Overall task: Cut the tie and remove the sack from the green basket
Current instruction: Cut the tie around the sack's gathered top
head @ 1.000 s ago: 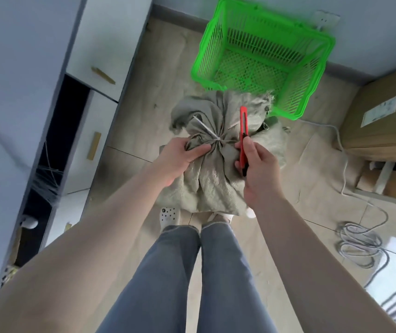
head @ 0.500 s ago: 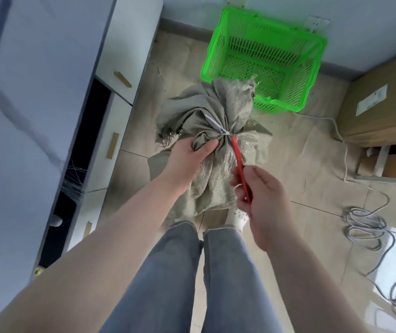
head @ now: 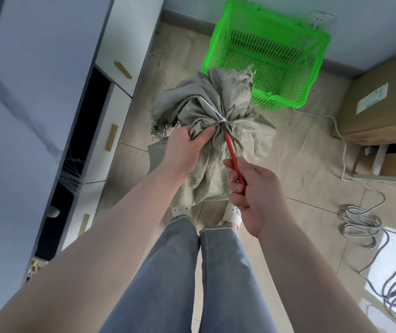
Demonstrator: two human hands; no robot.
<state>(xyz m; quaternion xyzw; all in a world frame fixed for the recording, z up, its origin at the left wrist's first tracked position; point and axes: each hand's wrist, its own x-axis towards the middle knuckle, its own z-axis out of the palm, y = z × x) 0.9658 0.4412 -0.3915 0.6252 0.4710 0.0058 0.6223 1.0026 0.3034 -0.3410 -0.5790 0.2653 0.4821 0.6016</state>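
Hands (head: pixel 187 150) grip grey woven sack (head: pixel 216 169), white tie (head: pixel 221 120) cinched

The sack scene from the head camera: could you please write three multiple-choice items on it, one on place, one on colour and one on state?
1. Where does the sack stand?
A. inside the basket
B. on the floor near the basket
C. on a box

2. What colour is the cutter?
A. red
B. blue
C. yellow

3. How is the tie?
A. lying on the floor
B. missing
C. round the sack's neck

Answers: 1 B, the green basket stands empty behind the sack. 2 A, a red handle shows in the right hand. 3 C, white tie cinches the cloth beside the left hand.
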